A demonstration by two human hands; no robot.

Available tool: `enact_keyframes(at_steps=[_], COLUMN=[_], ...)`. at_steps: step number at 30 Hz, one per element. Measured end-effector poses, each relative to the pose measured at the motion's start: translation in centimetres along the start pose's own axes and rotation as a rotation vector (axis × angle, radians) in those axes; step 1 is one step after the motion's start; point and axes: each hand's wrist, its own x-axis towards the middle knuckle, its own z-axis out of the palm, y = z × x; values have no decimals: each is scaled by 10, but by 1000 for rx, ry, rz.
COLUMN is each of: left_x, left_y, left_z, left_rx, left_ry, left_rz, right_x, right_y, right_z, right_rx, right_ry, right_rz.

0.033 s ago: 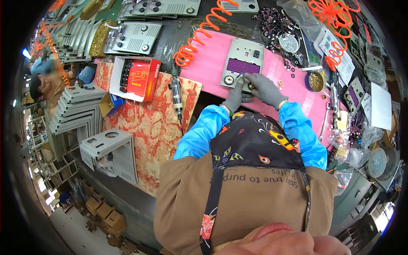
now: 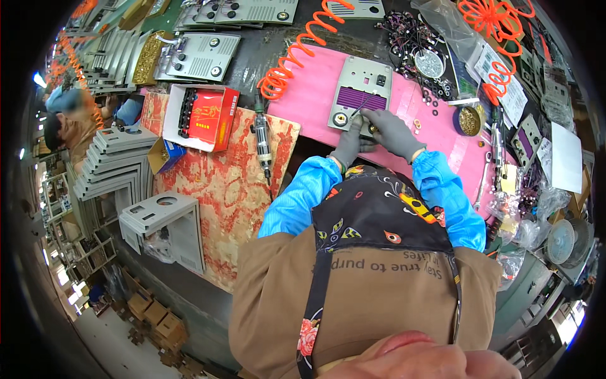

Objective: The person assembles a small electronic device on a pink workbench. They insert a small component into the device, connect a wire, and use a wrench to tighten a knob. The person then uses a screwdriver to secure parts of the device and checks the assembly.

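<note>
A grey metal panel [image 2: 348,77] with a purple slotted section [image 2: 353,100] lies on a pink sheet [image 2: 309,110]. Both my hands, in grey gloves, meet at its near right corner. My left hand [image 2: 347,148] is closed by the panel's near edge, thumb up and fingers curled; what it holds is hidden. From the right, my right hand [image 2: 396,134] reaches over with bent fingers pressed together at the same spot. A small brass-coloured part [image 2: 374,128] shows under its fingers. A thin dark rod or wire sticks up from between the hands across the purple section.
Left of the pink sheet lie a power screwdriver [image 2: 262,144] and a red box [image 2: 213,117] of black parts. Grey housings [image 2: 165,211] stand further left. On the right are a tin of brass rings [image 2: 468,120], a wrench [image 2: 483,180] and black fittings [image 2: 410,41]. An orange coiled hose [image 2: 278,81] hangs behind.
</note>
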Motion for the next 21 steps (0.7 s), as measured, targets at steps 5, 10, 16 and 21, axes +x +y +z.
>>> enact_keyframes(at_steps=[5,10,16,21], left_x=[4,-3,6,-1], left_y=[-1,5,1,2], left_z=[-3,6,-2,2], left_rx=[3,-17,-14,15], left_ry=[-18,27,-15,42], left_rz=[-19,6,-61,-8], right_x=[8,14,22,21], right_y=[1,9,-4,-15], right_z=[12,-1,3,14], right_rx=[-67,-100,-390,-386], right_ry=[8,-59,-157,-38], right_rz=[9,-95,65,158])
